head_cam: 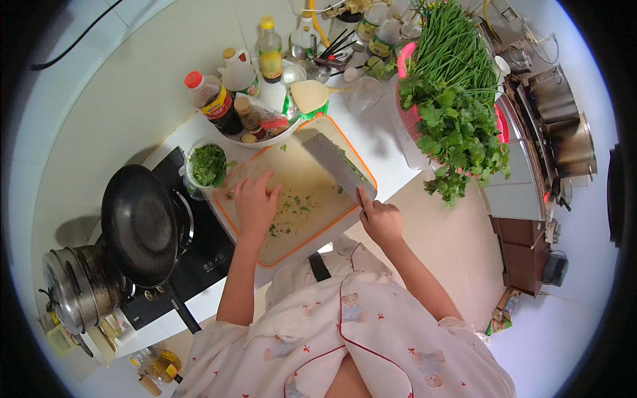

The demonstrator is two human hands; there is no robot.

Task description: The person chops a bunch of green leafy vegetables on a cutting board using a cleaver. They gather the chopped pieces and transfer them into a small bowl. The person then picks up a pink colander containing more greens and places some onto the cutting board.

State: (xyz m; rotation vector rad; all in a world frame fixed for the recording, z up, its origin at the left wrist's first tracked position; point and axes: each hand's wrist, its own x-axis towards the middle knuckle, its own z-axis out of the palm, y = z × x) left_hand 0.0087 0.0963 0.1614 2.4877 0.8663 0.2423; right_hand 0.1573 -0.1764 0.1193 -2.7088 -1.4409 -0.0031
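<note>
My right hand [380, 219] grips the handle of a broad-bladed kitchen cleaver [326, 156], its index finger stretched along the blade. The blade lies over the right side of a cutting board [318, 224] with an orange rim. Green bits [353, 166] show along the blade's far edge, and chopped green scraps [297, 201] are scattered over the board's middle. My left hand [256, 201] is over the board's left side, fingers apart, holding nothing that I can see. Beyond it, a bowl lined with clear plastic [191, 174] holds chopped leafy greens [208, 165].
A black wok [139, 226] and a lidded steel pot [74, 291] are on the black cooktop [211, 246] at left. Behind the board, a white tray [276, 139] holds sauce bottles [216, 102]. At right, a pink basket [408, 112] carries cilantro [460, 132] and long green stalks [453, 54].
</note>
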